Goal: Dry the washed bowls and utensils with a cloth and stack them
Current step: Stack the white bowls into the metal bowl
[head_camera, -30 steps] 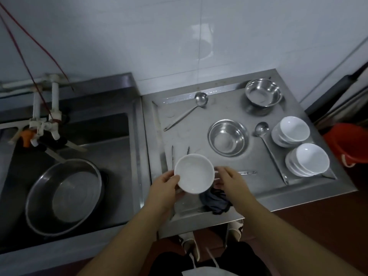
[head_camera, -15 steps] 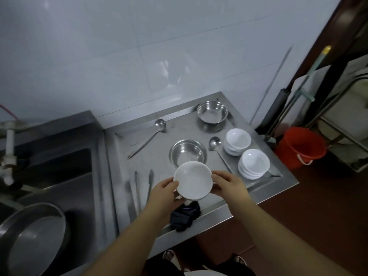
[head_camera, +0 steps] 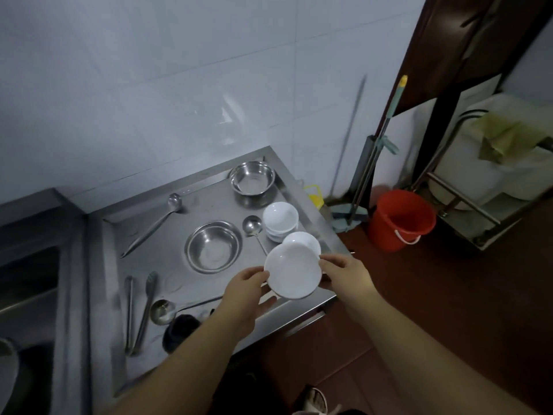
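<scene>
A white bowl is held tilted between my left hand and my right hand, above the front right of the steel drainboard. Just behind it stands one stack of white bowls, partly hidden, and a second stack further back. Two steel bowls rest on the board, one in the middle and one at the back. A dark cloth lies crumpled at the front edge. Ladles and tongs lie around.
A sink sits to the left. Right of the counter on the floor stand a red bucket, a mop and a metal rack with a white container. The tiled wall is behind the board.
Both hands have carried the white bowl to the right, over the nearer stack of white bowls. The camera has swung right, and the cloth now lies uncovered at the front edge.
</scene>
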`<state>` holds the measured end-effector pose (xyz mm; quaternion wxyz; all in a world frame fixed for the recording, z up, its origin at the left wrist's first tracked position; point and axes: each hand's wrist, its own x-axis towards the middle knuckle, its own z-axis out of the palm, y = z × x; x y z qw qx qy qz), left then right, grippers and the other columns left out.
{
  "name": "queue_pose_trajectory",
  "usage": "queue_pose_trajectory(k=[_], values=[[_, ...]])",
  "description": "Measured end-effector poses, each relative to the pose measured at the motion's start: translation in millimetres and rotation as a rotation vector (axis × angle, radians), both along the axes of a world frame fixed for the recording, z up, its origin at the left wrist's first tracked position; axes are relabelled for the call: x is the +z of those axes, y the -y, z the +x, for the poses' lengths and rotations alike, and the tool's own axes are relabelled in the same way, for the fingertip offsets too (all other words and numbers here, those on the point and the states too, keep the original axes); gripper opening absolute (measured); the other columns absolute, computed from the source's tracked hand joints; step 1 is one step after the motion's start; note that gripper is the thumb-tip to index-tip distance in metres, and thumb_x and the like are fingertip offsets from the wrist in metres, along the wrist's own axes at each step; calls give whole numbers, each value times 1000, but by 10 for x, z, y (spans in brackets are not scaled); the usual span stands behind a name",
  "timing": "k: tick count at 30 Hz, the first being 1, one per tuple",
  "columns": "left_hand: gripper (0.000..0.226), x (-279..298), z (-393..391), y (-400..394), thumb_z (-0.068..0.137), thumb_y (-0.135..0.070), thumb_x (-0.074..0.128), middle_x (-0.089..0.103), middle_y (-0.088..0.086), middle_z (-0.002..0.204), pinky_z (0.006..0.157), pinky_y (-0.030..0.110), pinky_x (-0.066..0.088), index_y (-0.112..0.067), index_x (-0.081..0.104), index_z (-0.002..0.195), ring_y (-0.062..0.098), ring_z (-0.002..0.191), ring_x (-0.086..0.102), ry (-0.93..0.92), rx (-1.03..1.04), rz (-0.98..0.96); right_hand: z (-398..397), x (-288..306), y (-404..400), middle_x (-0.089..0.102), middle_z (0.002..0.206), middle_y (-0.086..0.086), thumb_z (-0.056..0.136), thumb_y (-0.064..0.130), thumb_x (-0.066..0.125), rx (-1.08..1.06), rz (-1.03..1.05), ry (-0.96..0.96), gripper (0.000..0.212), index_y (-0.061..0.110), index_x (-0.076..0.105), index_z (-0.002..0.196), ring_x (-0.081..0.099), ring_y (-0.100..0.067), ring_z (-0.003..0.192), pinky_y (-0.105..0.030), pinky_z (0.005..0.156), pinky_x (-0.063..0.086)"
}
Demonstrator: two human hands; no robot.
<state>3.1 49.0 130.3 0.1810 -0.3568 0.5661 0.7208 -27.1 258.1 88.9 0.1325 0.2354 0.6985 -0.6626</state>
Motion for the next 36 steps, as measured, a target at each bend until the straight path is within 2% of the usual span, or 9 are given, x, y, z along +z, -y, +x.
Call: queue_pose_trajectory(k=[5, 8, 11, 16, 20, 24, 28, 33, 36], values=[[15, -180, -328, -169, 104, -2, 58, 68, 19, 119, 77, 36, 60, -3, 64, 118, 32, 108, 70, 38, 36, 30, -285, -209, -141, 80, 94, -1, 95, 21, 74, 0, 51, 51, 8, 24, 80, 100, 79, -23, 85, -46, 84, 66], [15, -362, -570, -201, 103, -1, 59, 68, 20, 118, 75, 36, 61, -4, 64, 116, 33, 109, 70, 68, 45, 30, -526, -292, -151, 79, 97, -4, 97, 17, 72, 8, 70, 71, 11, 17, 79, 105, 78, -26, 91, -44, 85, 66], [17, -595, -821, -215, 102, -4, 61, 69, 17, 119, 75, 36, 64, -5, 64, 119, 30, 109, 70, 87, 24, -12, -795, -425, -170, 79, 94, 1, 98, 20, 71, 38, 136, 120, 14, 19, 80, 108, 79, -19, 84, -41, 82, 67], [15, -905, -1168, -269, 99, -5, 64, 72, 15, 113, 81, 46, 65, -8, 66, 114, 27, 97, 74, 176, -8, -42, -1141, -663, -249, 80, 85, 10, 97, 21, 72, 122, 241, 172, 17, 34, 79, 90, 79, -12, 79, -41, 84, 66], [13, -1066, -1332, -274, 98, -7, 64, 73, 13, 111, 76, 40, 66, -12, 70, 108, 27, 98, 73, 192, -47, -95, -1315, -806, -255, 80, 90, 7, 96, 20, 71, 141, 263, 225, 22, 38, 78, 85, 79, -19, 87, -46, 86, 66], [13, -1143, -1394, -304, 98, -3, 62, 72, 10, 103, 76, 40, 66, -11, 69, 105, 22, 89, 71, 214, -28, -125, -1427, -891, -240, 80, 89, 11, 92, 23, 70, 185, 275, 245, 31, 48, 79, 75, 78, -21, 91, -48, 86, 65], [13, -1299, -1397, -375, 93, -8, 67, 75, 8, 101, 80, 54, 65, -18, 73, 99, 25, 87, 75, 280, 15, -199, -1541, -993, -301, 79, 90, 13, 92, 23, 71, 275, 283, 295, 21, 42, 80, 85, 78, -18, 87, -47, 83, 66], [12, -1323, -1399, -526, 89, -19, 67, 76, 2, 102, 86, 52, 64, -27, 72, 97, 27, 93, 74, 299, 34, -286, -1693, -1103, -439, 80, 90, 6, 92, 10, 71, 393, 246, 329, 21, 28, 81, 92, 79, -21, 86, -48, 81, 66], [27, -1324, -1371, -588, 74, -34, 64, 77, -1, 98, 89, 51, 63, -25, 75, 97, 25, 93, 74, 279, 72, -342, -1775, -1161, -514, 81, 92, 3, 88, 11, 74, 521, 221, 344, 18, 26, 81, 94, 79, -24, 90, -50, 85, 65]])
